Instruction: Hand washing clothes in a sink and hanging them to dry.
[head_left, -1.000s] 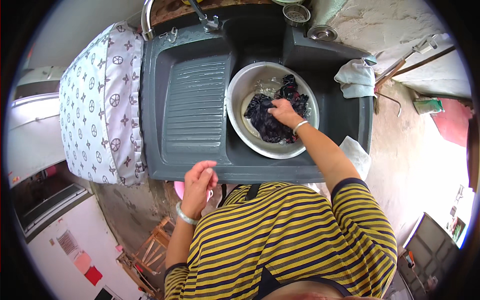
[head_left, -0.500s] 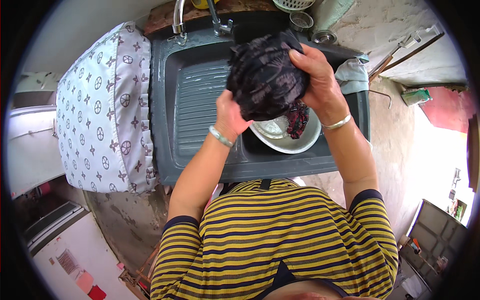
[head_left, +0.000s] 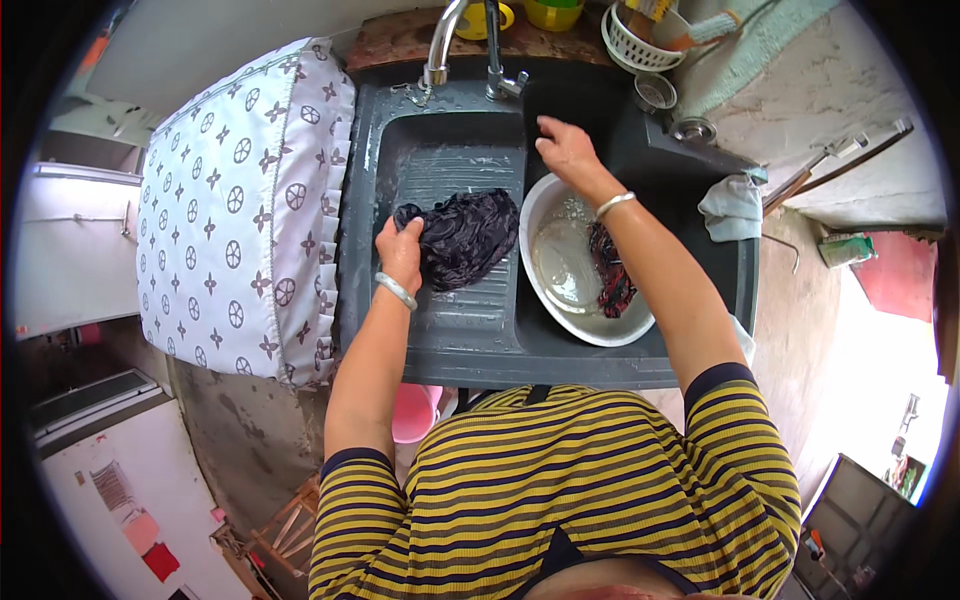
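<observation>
A wet, bunched dark patterned cloth (head_left: 468,240) lies on the ribbed washboard (head_left: 450,325) in the left part of the grey sink. My left hand (head_left: 402,252) grips its left end, thumb on top. Above the far rim of the pale round basin (head_left: 634,334), my right hand (head_left: 570,158) holds nothing. Its index finger stretches toward the tap side and the other fingers are loosely bent. Inside the basin, in the right-hand bowl, are water (head_left: 568,262) and a dark red-and-black patterned cloth (head_left: 612,285).
A chrome tap (head_left: 442,50) and a second tap (head_left: 500,82) rise behind the washboard. A white patterned cover (head_left: 215,220) borders the sink's left side. At the back right are a white basket (head_left: 640,48) and a strainer (head_left: 655,92). A pale rag (head_left: 732,208) drapes over the right edge.
The dark cloth, held up between both hands before, has come down left onto the washboard. My right hand has let go of it and moved over the basin's far rim.
</observation>
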